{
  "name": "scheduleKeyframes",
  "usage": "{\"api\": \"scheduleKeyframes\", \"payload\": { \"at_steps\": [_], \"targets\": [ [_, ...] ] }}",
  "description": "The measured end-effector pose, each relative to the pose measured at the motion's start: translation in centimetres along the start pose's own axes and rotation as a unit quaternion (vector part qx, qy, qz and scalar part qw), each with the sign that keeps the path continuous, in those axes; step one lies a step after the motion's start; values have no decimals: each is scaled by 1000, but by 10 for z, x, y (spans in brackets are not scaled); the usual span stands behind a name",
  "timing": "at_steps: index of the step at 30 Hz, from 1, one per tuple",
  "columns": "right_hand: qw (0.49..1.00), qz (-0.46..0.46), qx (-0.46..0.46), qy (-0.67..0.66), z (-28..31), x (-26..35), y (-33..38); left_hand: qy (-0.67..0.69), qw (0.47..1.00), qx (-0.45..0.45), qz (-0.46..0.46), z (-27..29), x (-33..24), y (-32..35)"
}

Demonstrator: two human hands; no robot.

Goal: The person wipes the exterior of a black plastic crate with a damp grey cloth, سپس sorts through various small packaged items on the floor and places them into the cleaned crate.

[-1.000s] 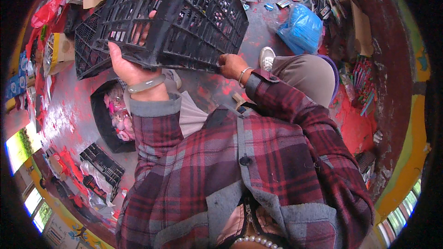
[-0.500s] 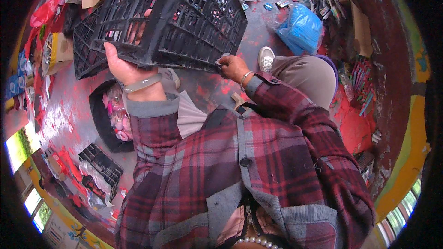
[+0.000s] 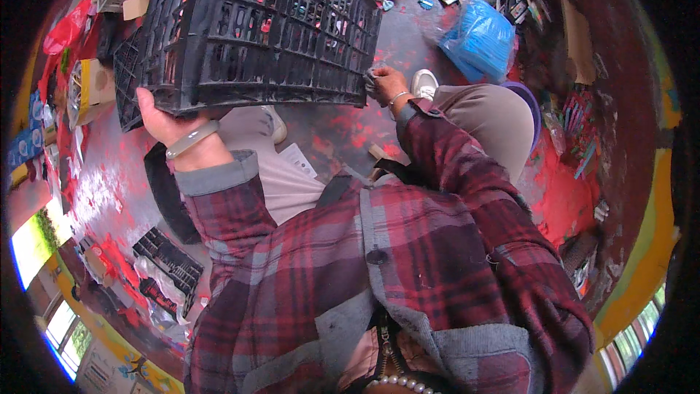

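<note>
Both hands' fingers (image 3: 149, 106) clamped on black crate (image 3: 255, 29); blue bag (image 3: 477, 36) nr right.

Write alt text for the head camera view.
Seen from above, a person in a red plaid shirt lifts a black plastic crate, the left hand under one corner and the right hand at its other end. A blue plastic bag lies on the littered, red-stained floor.

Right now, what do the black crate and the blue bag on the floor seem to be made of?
The black crate looks like rigid moulded plastic, matte, with a regular lattice of slots. The blue bag looks like thin plastic film: crumpled and glossy.
</note>
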State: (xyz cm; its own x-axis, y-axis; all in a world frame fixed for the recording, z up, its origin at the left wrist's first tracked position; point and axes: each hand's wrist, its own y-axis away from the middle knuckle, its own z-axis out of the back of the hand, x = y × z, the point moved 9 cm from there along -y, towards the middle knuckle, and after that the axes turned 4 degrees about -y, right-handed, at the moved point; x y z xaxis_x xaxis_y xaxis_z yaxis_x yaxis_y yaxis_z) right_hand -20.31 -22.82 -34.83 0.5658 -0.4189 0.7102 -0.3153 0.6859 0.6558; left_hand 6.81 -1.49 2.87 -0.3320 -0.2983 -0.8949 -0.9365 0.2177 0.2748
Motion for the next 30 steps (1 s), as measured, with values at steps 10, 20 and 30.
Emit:
{"api": "scheduleKeyframes", "payload": {
  "at_steps": [10, 20, 30],
  "targets": [
    [870, 175, 67, 456, -39, 4, 10, 328, 820, 451, 128, -39, 3, 8],
    [931, 130, 127, 317, -26, 18, 35, -7, 999, 7, -52, -5, -2, 2],
    [972, 207, 81, 79, -40, 140, 148, 73, 996, 31, -37, 9, 6, -10]
  ]
}}
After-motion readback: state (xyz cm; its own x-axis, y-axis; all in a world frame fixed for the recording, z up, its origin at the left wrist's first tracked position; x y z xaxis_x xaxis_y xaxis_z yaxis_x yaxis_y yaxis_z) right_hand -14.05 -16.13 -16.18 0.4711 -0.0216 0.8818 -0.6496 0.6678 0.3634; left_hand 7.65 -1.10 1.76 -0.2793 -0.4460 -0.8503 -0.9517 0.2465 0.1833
